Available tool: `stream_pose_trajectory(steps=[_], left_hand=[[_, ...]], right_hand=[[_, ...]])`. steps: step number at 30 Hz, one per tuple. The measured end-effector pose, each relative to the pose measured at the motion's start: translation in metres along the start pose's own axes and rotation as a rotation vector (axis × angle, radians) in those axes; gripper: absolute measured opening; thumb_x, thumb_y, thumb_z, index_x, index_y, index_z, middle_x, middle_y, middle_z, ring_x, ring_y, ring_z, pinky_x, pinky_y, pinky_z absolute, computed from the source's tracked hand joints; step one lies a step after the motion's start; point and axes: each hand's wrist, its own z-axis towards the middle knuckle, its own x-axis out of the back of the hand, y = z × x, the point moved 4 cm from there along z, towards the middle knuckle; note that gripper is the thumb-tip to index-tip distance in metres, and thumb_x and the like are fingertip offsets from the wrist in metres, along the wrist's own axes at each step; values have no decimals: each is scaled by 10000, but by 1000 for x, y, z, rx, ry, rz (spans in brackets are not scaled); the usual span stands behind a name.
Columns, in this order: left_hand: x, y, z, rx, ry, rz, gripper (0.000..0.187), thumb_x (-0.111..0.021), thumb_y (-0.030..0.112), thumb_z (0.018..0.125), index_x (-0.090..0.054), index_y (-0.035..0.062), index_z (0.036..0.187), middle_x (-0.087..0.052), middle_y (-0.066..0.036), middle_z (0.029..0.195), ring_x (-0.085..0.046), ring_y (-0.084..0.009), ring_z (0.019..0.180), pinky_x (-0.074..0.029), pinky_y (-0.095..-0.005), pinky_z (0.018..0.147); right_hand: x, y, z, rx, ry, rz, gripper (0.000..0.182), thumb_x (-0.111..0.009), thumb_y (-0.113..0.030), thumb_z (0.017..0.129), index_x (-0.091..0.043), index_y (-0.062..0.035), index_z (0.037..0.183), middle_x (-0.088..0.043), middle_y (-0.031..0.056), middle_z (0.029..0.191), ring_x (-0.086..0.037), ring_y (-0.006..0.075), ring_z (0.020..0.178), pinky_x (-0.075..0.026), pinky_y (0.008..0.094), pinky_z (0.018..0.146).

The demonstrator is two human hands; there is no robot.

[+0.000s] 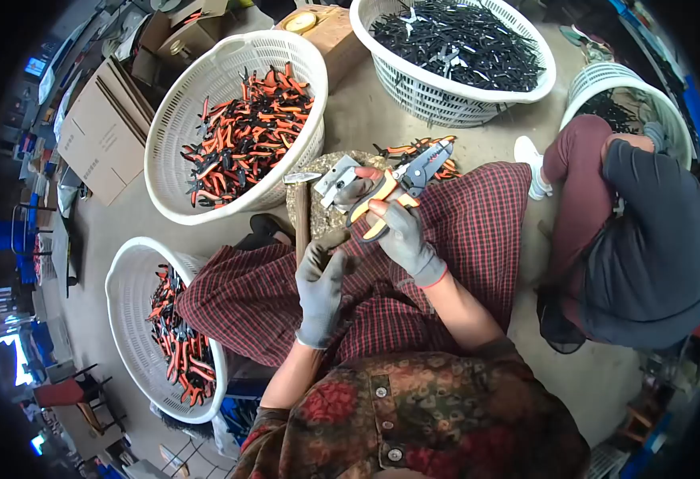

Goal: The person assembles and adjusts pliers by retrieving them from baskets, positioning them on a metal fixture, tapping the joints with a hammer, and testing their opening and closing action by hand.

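Observation:
Both my hands wear grey work gloves. My right hand (404, 235) grips a pair of pruning shears (424, 169) with grey blades and orange-yellow and black handles, blades pointing up and right. My left hand (320, 291) is lower left, its fingers curled; whether anything is inside them is hidden. A hammer (302, 211) with a wooden handle runs up from beside that hand, its head by the edge of a rough round block (350, 160). On the block sits a metal fixture (335, 184), just left of the shears. More orange-handled tools (402, 150) lie behind it.
White baskets of orange-and-black tools stand at upper left (156, 152) and lower left (114, 319). Another basket (402, 84) at the back holds black parts. A co-worker (645, 239) sits close on the right beside a further basket (597, 76). Cardboard (102, 132) leans at left.

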Motion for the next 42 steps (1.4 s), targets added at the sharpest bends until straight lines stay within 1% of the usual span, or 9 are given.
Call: stream_pose_trajectory(steps=[5,7,10,15,19,21,29,34,42], left_hand=[[25,20,22,-135,-45,193,222,-486,86,929,-581,-38,1086,-625,-63,992,-585,-107,891,-462,-258,828],[11,31,33,-164,-127,117,229,-472,93,936,-580,-42,1087,-614,-59,957,-585,-95,804,-492,-250,739],[-8,44,34,-5,-345,273,233,-467,128,942,-584,-40,1053,-597,-41,824,-547,-80,632,-479,-219,532],[-7,39,37,-138,-364,510,179,-501,117,925,-604,-29,914,-559,1,711,-483,-45,601,-399,-192,537],[2,12,36,-148,-156,375,269,-557,114,884,-536,1,642,-479,2,558,-409,-64,492,-330,-226,461],[6,3,35,-92,-166,281,198,-529,125,910,-547,7,751,-485,28,614,-402,-36,537,-333,-208,488],[16,36,26,139,-432,55,258,-567,209,904,-581,-26,1009,-548,5,677,-489,-49,563,-387,-182,503],[19,30,22,204,-484,-29,397,-634,244,855,-565,-49,1113,-613,-37,751,-575,-94,617,-466,-203,551],[24,25,36,137,-488,56,135,-691,144,811,-657,13,812,-620,8,765,-549,-61,698,-442,-217,640]], right_hand=[[7,13,-21,-262,-101,-14,276,-482,-212,899,-497,13,1058,-531,48,731,-589,180,731,-460,289,686],[-6,16,-29,-307,-181,-6,222,-490,-197,914,-567,-20,1023,-582,28,752,-570,99,659,-432,218,565],[-8,21,-41,-400,-150,-199,174,-479,-162,919,-547,-11,971,-554,32,725,-589,140,663,-459,264,599],[-12,32,-49,-391,-45,-162,125,-492,-120,898,-572,-28,930,-610,10,745,-529,67,576,-423,263,513],[-3,37,-51,-277,-120,-602,114,-499,-64,869,-580,-18,935,-580,2,711,-531,83,576,-427,278,516],[-9,31,-49,-223,-155,-775,124,-519,-73,858,-586,-21,947,-559,-5,702,-528,89,580,-414,260,528],[-3,33,-51,-658,-236,270,305,-515,-242,906,-556,-1,1089,-437,-29,669,-455,79,602,-369,217,560],[-32,17,-57,-691,-247,349,265,-497,-238,907,-535,1,1014,-531,66,723,-611,246,721,-493,341,652],[-36,12,-55,-729,-397,143,294,-480,-303,911,-497,-10,887,-483,51,670,-587,217,639,-470,307,610]])
